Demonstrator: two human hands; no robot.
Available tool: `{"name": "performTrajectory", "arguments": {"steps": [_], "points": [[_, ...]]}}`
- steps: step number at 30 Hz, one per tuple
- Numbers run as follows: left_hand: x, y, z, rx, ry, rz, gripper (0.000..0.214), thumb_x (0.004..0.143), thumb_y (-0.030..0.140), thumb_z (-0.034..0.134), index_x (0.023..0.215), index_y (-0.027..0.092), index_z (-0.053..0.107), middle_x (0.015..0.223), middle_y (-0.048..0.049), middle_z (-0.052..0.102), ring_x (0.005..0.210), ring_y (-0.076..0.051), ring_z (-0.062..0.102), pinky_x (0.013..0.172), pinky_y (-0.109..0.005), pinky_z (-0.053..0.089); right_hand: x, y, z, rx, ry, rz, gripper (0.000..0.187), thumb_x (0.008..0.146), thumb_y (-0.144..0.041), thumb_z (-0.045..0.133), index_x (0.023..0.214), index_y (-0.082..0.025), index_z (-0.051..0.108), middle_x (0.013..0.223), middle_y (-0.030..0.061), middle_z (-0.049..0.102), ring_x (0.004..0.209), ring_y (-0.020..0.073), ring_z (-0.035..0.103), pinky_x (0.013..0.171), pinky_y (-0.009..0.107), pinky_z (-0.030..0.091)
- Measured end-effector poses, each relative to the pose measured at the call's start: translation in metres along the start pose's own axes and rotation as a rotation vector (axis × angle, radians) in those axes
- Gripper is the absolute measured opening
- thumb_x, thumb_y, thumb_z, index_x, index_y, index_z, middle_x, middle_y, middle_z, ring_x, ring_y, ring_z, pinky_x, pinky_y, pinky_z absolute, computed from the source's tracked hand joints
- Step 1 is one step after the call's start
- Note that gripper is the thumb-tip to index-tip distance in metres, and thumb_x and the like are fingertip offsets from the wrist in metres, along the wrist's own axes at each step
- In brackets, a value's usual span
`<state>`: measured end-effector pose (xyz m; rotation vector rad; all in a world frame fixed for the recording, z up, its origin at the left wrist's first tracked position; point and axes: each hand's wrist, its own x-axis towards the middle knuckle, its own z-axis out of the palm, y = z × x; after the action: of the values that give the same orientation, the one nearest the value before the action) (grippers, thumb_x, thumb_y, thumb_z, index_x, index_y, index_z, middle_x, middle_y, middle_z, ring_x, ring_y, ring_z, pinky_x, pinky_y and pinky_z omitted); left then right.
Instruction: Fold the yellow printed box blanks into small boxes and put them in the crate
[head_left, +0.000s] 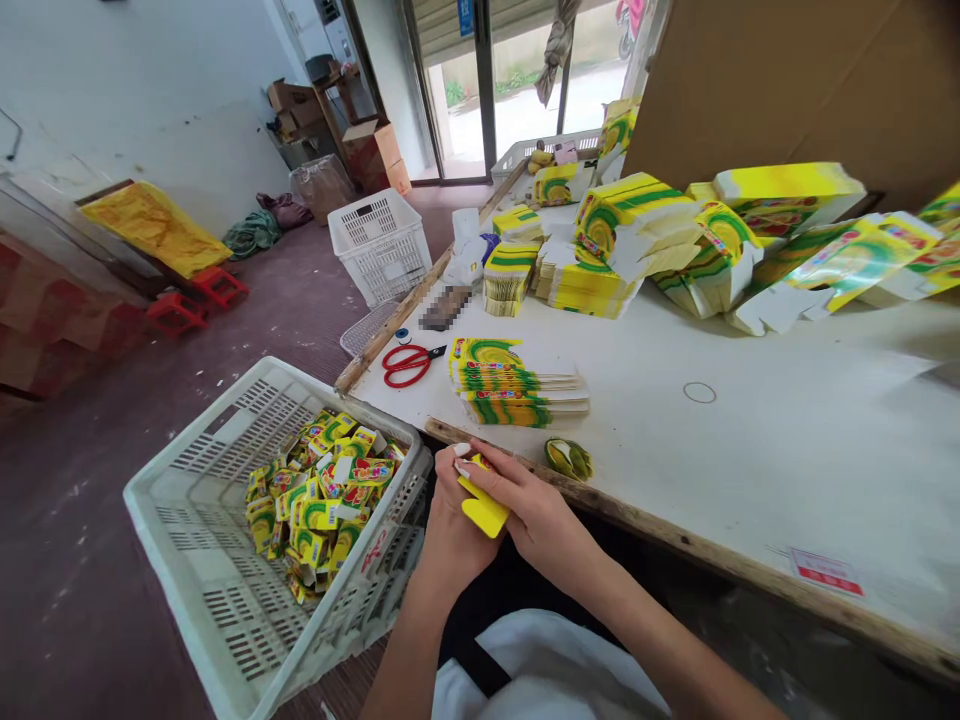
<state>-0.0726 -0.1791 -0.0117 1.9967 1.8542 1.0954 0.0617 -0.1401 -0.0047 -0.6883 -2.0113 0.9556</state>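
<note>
Between my two hands, just off the table's near edge, is a small yellow carton point(486, 512). My left hand point(453, 520) has its fingers closed on the left side of it. My right hand point(529, 492) grips the same carton from the right, and its fingertips nearly meet the left thumb. White tips cover some fingers. Beyond the hands lies a stack of flat printed cartons point(501, 385) on the white table. To the left, a white plastic crate point(187, 510) holds many small folded yellow-green cartons point(319, 500).
Red-handled scissors point(407, 366) and a blurred dark object point(445, 308) lie left of the stack. A crumpled green-yellow item point(568, 458) sits near the wooden table edge point(675, 540). Bundles of flat cartons point(585, 290) line the back. Another white crate point(381, 240) stands on the floor.
</note>
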Motion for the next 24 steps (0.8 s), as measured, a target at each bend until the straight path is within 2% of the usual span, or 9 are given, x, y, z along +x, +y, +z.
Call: {"name": "performTrajectory", "arguments": {"steps": [2, 4, 7, 9, 12, 14, 16, 20, 24], "points": [[0.001, 0.0, -0.007, 0.047, -0.027, -0.068, 0.058, 0.07, 0.012, 0.06, 0.123, 0.02, 0.036, 0.117, -0.0147, 0.054, 0.107, -0.03, 0.058, 0.089, -0.048, 0.049, 0.001, 0.006, -0.003, -0.021, 0.106, 0.006, 0.062, 0.085, 0.001, 0.039, 0.136, -0.03, 0.054, 0.143, 0.0095, 0.053, 0.127, 0.0212, 0.055, 0.104, 0.04, 0.047], [0.003, 0.0, -0.016, 0.051, -0.088, -0.126, 0.056, 0.066, 0.013, 0.064, 0.118, 0.02, 0.042, 0.111, -0.012, 0.058, 0.105, -0.032, 0.058, 0.09, -0.051, 0.047, 0.002, 0.01, -0.007, -0.034, 0.136, 0.003, 0.065, 0.085, 0.001, 0.04, 0.141, -0.031, 0.047, 0.146, 0.0096, 0.05, 0.13, 0.0221, 0.053, 0.105, 0.042, 0.047], [0.007, 0.0, -0.027, 0.012, -0.119, -0.148, 0.053, 0.065, 0.017, 0.067, 0.114, 0.019, 0.047, 0.104, -0.0106, 0.063, 0.098, -0.03, 0.062, 0.086, -0.047, 0.05, 0.002, 0.01, -0.011, -0.084, 0.025, -0.047, 0.072, 0.087, -0.003, 0.045, 0.152, -0.027, 0.025, 0.157, 0.0141, 0.03, 0.139, 0.0263, 0.04, 0.105, 0.045, 0.046], [0.011, 0.001, -0.03, 0.038, -0.115, -0.126, 0.052, 0.064, 0.017, 0.068, 0.113, 0.018, 0.05, 0.105, -0.0111, 0.064, 0.097, -0.029, 0.063, 0.085, -0.044, 0.051, 0.001, 0.008, -0.011, -0.129, -0.039, -0.045, 0.073, 0.087, -0.003, 0.044, 0.153, -0.022, 0.02, 0.158, 0.0185, 0.022, 0.14, 0.0283, 0.038, 0.103, 0.046, 0.047], [0.016, 0.003, -0.034, 0.083, -0.145, -0.094, 0.051, 0.064, 0.019, 0.07, 0.113, 0.017, 0.053, 0.105, -0.0119, 0.067, 0.097, -0.03, 0.064, 0.084, -0.043, 0.052, 0.0, 0.009, -0.014, -0.185, -0.092, 0.0, 0.062, 0.087, -0.003, 0.043, 0.146, -0.02, 0.038, 0.157, 0.0199, 0.025, 0.134, 0.0289, 0.047, 0.099, 0.047, 0.051], [0.02, 0.005, -0.035, 0.08, -0.185, -0.082, 0.049, 0.065, 0.024, 0.072, 0.111, 0.018, 0.056, 0.104, -0.0122, 0.068, 0.097, -0.03, 0.066, 0.084, -0.043, 0.053, 0.001, 0.012, -0.021, -0.193, -0.115, 0.004, 0.05, 0.086, -0.003, 0.046, 0.132, -0.02, 0.056, 0.154, 0.0186, 0.034, 0.131, 0.0283, 0.05, 0.099, 0.046, 0.051], [0.023, 0.005, -0.037, 0.076, -0.229, -0.079, 0.048, 0.065, 0.028, 0.074, 0.109, 0.018, 0.058, 0.103, -0.0123, 0.069, 0.097, -0.031, 0.066, 0.085, -0.044, 0.053, 0.004, 0.015, -0.032, -0.169, -0.14, -0.004, 0.041, 0.084, -0.003, 0.049, 0.116, -0.02, 0.068, 0.148, 0.017, 0.045, 0.129, 0.027, 0.053, 0.101, 0.044, 0.049], [0.028, 0.007, -0.035, 0.072, -0.265, -0.081, 0.049, 0.062, 0.028, 0.075, 0.107, 0.017, 0.06, 0.102, -0.0128, 0.07, 0.095, -0.032, 0.067, 0.084, -0.045, 0.054, 0.01, 0.017, -0.048, -0.093, -0.207, 0.023, 0.035, 0.078, -0.004, 0.058, 0.102, -0.025, 0.073, 0.136, 0.0108, 0.058, 0.124, 0.0248, 0.057, 0.101, 0.044, 0.048], [0.026, 0.009, -0.029, 0.009, -0.195, -0.154, 0.052, 0.059, 0.021, 0.073, 0.11, 0.017, 0.059, 0.103, -0.0129, 0.069, 0.098, -0.032, 0.065, 0.086, -0.047, 0.052, 0.009, 0.012, -0.032, 0.023, -0.047, 0.127, 0.025, 0.077, -0.012, 0.064, 0.099, -0.021, 0.069, 0.136, 0.0149, 0.056, 0.127, 0.0283, 0.054, 0.103, 0.048, 0.045]]}}
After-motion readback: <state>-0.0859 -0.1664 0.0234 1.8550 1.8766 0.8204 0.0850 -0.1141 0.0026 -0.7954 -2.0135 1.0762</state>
